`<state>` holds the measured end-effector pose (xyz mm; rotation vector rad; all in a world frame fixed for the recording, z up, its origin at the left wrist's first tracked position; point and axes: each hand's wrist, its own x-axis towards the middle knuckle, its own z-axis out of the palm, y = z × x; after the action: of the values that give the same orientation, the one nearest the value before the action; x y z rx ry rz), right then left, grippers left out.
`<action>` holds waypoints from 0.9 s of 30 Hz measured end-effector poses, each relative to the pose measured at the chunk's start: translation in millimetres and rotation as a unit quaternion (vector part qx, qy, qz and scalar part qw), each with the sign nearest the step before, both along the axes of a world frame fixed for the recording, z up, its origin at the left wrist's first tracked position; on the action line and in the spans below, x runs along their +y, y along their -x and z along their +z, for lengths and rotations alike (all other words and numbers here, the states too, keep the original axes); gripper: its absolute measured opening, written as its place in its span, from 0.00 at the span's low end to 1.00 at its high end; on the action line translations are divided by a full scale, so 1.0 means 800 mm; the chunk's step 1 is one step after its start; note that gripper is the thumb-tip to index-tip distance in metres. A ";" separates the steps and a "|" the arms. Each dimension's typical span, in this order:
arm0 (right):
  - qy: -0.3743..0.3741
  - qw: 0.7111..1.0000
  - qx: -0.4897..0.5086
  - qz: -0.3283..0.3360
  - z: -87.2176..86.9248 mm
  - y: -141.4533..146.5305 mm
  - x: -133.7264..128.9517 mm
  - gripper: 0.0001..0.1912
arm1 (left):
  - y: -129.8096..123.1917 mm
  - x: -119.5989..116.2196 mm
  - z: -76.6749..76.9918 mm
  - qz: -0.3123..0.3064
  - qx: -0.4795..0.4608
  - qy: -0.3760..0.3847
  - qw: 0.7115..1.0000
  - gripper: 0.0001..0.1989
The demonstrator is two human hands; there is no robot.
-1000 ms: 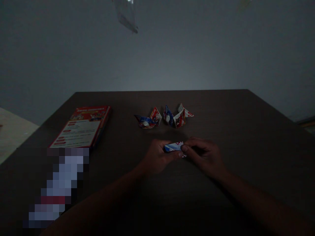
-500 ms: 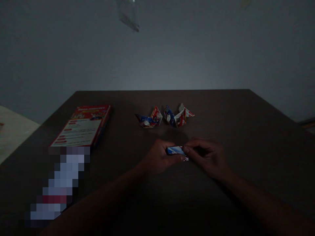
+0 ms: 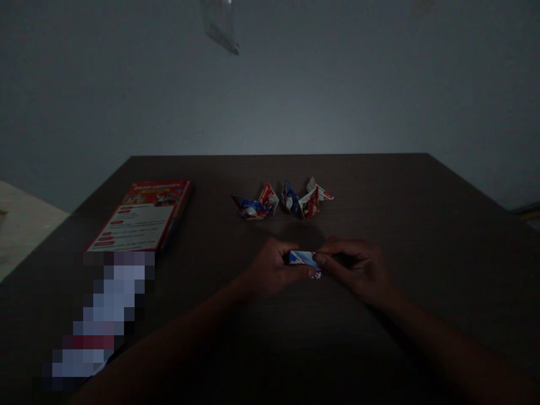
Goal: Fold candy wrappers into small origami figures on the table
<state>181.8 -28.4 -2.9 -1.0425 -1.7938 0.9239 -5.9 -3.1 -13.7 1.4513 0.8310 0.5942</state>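
Between my two hands is a small folded piece of printed paper (image 3: 304, 258), blue and white with some red at its lower corner. My left hand (image 3: 272, 267) is closed on its left side, the thumb lying along the near edge. The thumb and fingertips of my right hand (image 3: 356, 264) pinch its right end. Parts of the paper are hidden by my fingers. Just beyond my hands stand folded paper shapes with pointed tips, one blue and red (image 3: 255, 208) on the left and another blue, red and white (image 3: 306, 201) on the right.
A stack of printed leaflets (image 3: 137, 216) with red borders lies on the dark table (image 3: 379, 185) at the left. Nearer me on that side, an area is blurred into blocks. Behind the table rises a grey wall (image 3: 337, 84), with a clear plastic piece (image 3: 221, 28) high up.
The folded paper has tilted and shifted slightly in my fingers, showing a little more of its near printed side. Both hands stay in nearly the same place.
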 end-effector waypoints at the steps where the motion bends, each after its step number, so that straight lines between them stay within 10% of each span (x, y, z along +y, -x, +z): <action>1: -0.001 1.000 0.004 -0.003 0.000 -0.001 0.000 0.05 | 0.000 0.000 -0.002 0.006 -0.016 0.012 1.000 0.12; 15: 0.107 0.994 0.021 -0.010 -0.009 -0.009 0.004 0.08 | -0.002 0.002 -0.005 0.001 -0.079 0.066 0.995 0.09; 27: -0.022 0.992 -0.114 0.048 -0.008 -0.003 0.002 0.11 | -0.006 -0.001 -0.009 -0.066 -0.053 0.153 0.985 0.10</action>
<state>184.0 -26.6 -9.2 -1.0765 -2.0599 0.8452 -1.4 -4.0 -20.8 1.1730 0.7022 0.4196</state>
